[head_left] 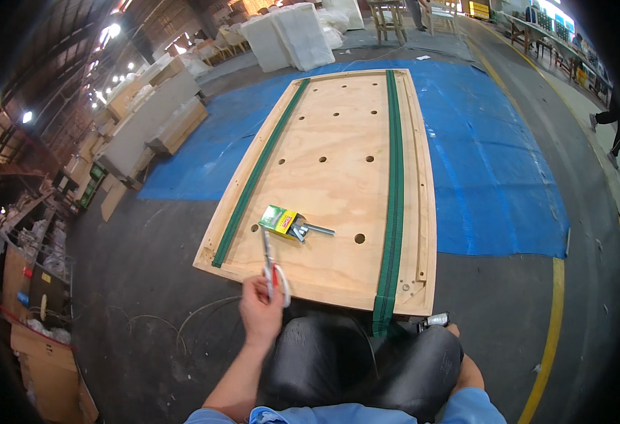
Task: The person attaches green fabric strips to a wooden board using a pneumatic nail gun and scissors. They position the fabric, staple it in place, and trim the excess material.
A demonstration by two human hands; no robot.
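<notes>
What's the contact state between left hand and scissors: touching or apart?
Touching. The head view shows the left hand gripping the scissors at the handle end, no gap visible.

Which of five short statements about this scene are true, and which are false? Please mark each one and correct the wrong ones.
1. The left hand holds scissors with red and white handles. True.
2. The scissors' blades point back toward the person. False: they point away from the person.
3. Two green webbing straps run lengthwise along the drilled wooden panel. True.
4. A small green-and-yellow carton lies on the panel between the straps. True.
5. The right hand rests on the carton. False: it is by the right knee, near a silver tool; whether it grips the tool cannot be seen.
</notes>
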